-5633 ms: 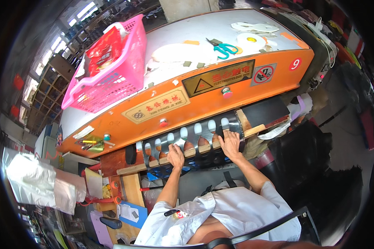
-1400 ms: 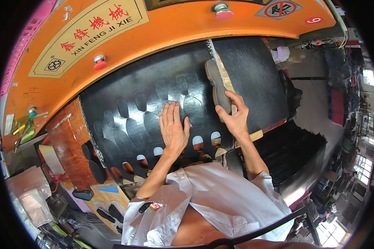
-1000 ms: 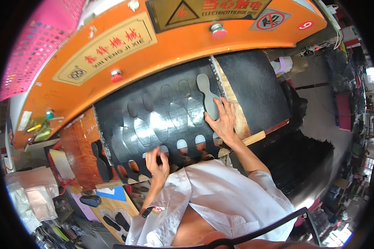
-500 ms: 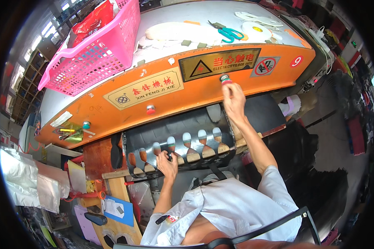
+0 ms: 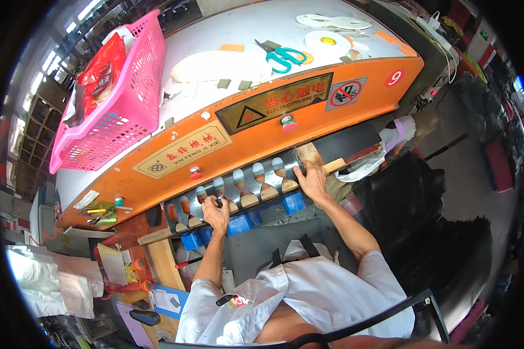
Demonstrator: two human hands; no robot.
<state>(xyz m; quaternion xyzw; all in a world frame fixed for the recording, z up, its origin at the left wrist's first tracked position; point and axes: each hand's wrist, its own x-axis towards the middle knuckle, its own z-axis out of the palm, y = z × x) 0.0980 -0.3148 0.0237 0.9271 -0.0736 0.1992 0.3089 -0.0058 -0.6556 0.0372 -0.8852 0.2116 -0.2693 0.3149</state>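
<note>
Under the orange cutting press (image 5: 239, 131), both hands pin a black sheet (image 5: 256, 183) punched with sole-shaped holes against the wooden board. Left hand (image 5: 216, 214) curls its fingers onto the near edge; right hand (image 5: 312, 181) presses flat at the far end, keeping it taut.

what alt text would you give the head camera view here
Seen from above, a person in a white shirt rests the left hand and right hand on a dark sheet with shoe-sole shaped cutouts, at the front edge of a large orange machine. On the machine's grey top sit a pink basket, green-handled scissors and a roll of tape.
</note>
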